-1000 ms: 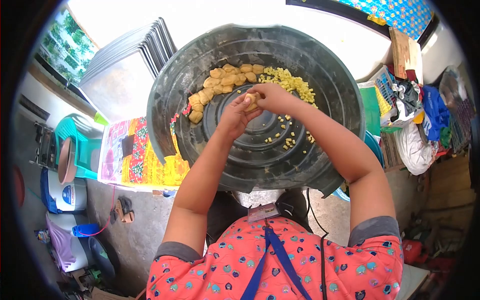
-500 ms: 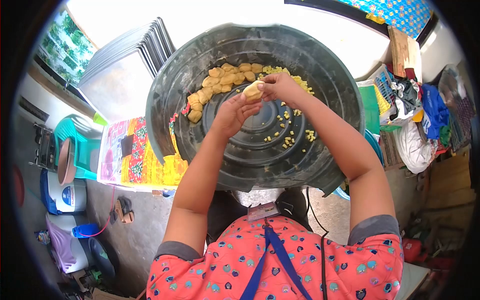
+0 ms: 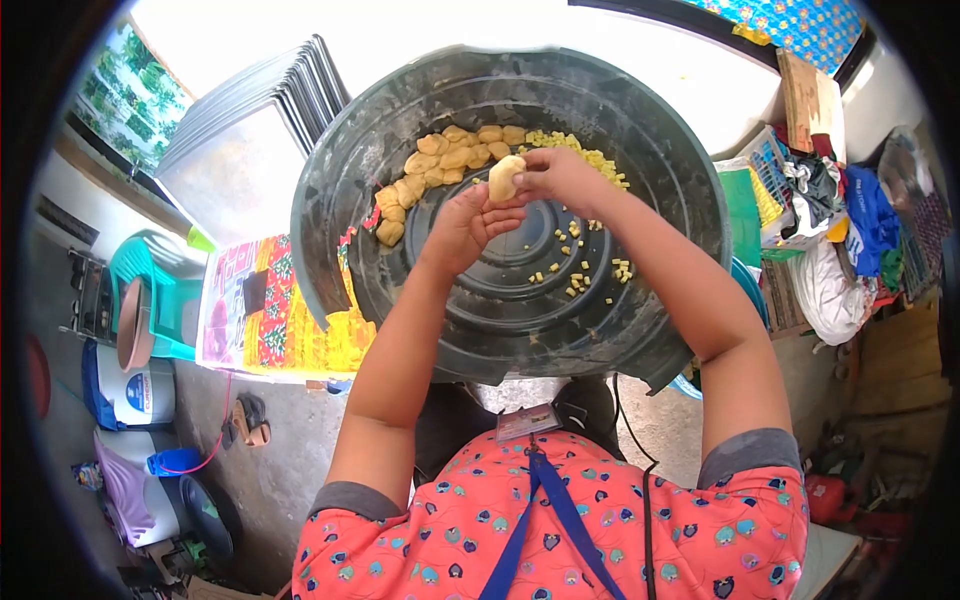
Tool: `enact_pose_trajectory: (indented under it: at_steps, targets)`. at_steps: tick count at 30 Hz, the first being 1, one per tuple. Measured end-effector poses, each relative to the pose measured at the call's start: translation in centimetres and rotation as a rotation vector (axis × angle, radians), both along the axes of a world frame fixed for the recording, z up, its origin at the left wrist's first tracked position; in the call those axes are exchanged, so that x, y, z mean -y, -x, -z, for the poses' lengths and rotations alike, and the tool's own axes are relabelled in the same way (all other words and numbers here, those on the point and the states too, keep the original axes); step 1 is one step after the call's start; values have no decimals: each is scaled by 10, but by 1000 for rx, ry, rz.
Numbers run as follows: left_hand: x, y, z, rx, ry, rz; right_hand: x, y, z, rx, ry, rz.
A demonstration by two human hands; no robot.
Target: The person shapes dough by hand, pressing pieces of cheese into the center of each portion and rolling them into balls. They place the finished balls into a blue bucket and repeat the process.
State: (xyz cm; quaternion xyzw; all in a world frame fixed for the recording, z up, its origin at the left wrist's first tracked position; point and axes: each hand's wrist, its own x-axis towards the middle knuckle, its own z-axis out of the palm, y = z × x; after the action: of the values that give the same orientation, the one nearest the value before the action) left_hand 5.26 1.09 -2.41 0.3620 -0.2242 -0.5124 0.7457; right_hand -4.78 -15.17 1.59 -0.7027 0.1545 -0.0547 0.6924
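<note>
Between my two hands, above a wide black round basin (image 3: 400, 300), is a pale yellow piece of dough (image 3: 506, 179). My right hand (image 3: 555, 178) pinches its right side with thumb and fingers. My left hand (image 3: 470, 225) supports it from the lower left, fingers curled beneath. Several tan dough pieces (image 3: 456, 157) lie in a curved row along the basin's far left side. Small yellow cubes (image 3: 600, 165) are heaped at the far right, partly hidden by my right hand. More loose cubes (image 3: 573, 262) are scattered over the basin floor.
A stack of metal trays (image 3: 250, 130) leans at the back left. A patterned cloth-covered table (image 3: 290, 320) is beside the basin. To the left stands a teal plastic chair (image 3: 165, 290); to the right are piled cloths and bags (image 3: 830, 230). Sandals (image 3: 250, 420) lie on the floor.
The dough piece has turned a little between my fingers and now shows a smoother, rounder face. My hands have barely shifted; the basin's contents look the same.
</note>
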Motion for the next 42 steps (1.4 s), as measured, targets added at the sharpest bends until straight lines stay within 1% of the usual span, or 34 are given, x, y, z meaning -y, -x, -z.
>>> enact_pose_trajectory:
  at_steps: [1,4,7,10,13,16,19,22,25,28,31,34,37,40,42]
  targets:
    - [-2,0,-5,-85,47,36,1,1,-2,58,-156,-6]
    - [3,3,4,97,83,-73,2,4,-9,67,-283,-21]
    - [10,9,10,299,35,-179,-5,4,-7,43,-104,-25]
    - [10,13,12,512,-34,-281,-5,4,-8,-49,54,-42]
    - [8,14,14,565,-115,-357,-5,3,-11,-61,70,-66]
    - [9,12,14,645,-109,-417,-11,7,-17,-15,-82,-51]
    - [8,12,15,618,-104,-406,-14,10,-17,26,100,-81]
    - [6,11,15,726,-121,-361,-14,6,-11,1,276,-75]
    - [7,13,10,535,14,-391,-11,1,-4,11,234,-16]
    - [0,3,2,134,137,-33,-9,-1,-1,82,535,34]
    - [3,-1,8,96,89,-79,-6,2,-2,114,408,-110]
    - [1,-1,11,261,79,-68,-3,5,-7,18,-92,-85]
    - [2,-1,15,164,87,-8,-8,7,-11,-48,298,-41]
    - [1,-1,20,-14,153,-20,-18,0,1,74,821,8]
    - [1,-2,19,-58,171,-22,-16,-2,5,153,952,36]
